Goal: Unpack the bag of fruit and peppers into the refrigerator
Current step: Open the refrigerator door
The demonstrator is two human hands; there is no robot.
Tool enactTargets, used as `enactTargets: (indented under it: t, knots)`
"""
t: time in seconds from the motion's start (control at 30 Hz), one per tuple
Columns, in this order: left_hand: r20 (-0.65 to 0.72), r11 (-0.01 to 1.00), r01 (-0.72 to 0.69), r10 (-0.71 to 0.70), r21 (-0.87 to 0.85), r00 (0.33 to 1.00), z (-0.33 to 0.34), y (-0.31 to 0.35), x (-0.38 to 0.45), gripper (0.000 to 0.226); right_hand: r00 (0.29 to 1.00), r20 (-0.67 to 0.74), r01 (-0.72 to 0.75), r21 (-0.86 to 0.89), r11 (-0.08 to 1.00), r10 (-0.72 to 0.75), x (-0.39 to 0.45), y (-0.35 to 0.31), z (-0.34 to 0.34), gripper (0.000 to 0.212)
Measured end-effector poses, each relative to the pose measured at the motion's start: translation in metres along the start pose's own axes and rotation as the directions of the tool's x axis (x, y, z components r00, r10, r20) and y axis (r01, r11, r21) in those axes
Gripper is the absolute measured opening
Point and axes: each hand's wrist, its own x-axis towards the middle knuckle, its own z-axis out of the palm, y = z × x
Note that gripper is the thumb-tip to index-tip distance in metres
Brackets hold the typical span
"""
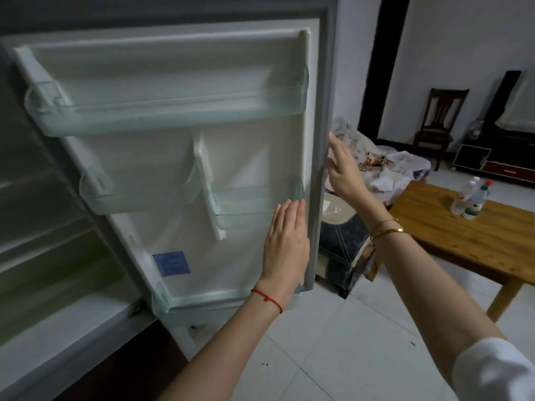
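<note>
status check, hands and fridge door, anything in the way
Left hand flat on the open fridge door, right hand open at its edge. Door bins look empty. No bag in view.

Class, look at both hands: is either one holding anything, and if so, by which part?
Nothing is gripped. The left hand lies flat, fingers straight, on the refrigerator door inner panel near its free edge; the right hand is open against that edge.

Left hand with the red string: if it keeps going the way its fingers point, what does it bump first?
Probably the small clear door bin right above the left hand's fingertips, though depth is hard to judge.
</note>
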Motion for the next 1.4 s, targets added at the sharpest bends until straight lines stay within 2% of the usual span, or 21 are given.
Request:
enactTargets:
  t: [0.17,0.37,0.57,0.77,1.03,1.27,1.4]
  knots:
    - [0.011,0.995,0.094,-0.094,-0.021,0.996,0.007,0.009,0.003,0.056,0.999,0.028,0.043,0.037,0.998,-0.044,0.002,0.01,-0.005,0.057]
    - [0.007,0.989,0.139,-0.139,-0.056,0.99,0.002,0.018,-0.005,0.054,0.992,0.072,0.101,0.084,0.991,-0.107,-0.007,0.02,-0.012,0.061]
    - [0.044,0.987,0.16,-0.161,0.032,0.986,-0.008,0.026,-0.013,0.061,0.99,0.057,0.125,0.118,0.985,-0.133,-0.022,0.017,-0.022,0.062]
    - [0.005,0.962,0.272,-0.272,0.027,0.962,-0.038,0.029,-0.04,0.064,0.963,0.058,0.255,0.102,0.962,-0.262,-0.056,0.005,-0.037,0.058]
    - [-0.032,0.87,0.488,-0.487,0.069,0.873,-0.109,0.019,-0.124,0.055,0.892,0.191,0.372,0.206,0.905,-0.41,-0.113,-0.045,-0.034,0.053]
    - [-0.084,0.751,0.644,-0.639,0.146,0.764,-0.166,0.015,-0.212,0.049,0.805,0.333,0.422,0.261,0.868,-0.491,-0.168,-0.088,-0.006,0.051]
    - [-0.135,0.656,0.731,-0.72,0.187,0.68,-0.194,0.013,-0.256,0.049,0.742,0.418,0.415,0.329,0.848,-0.525,-0.2,-0.112,0.012,0.05]
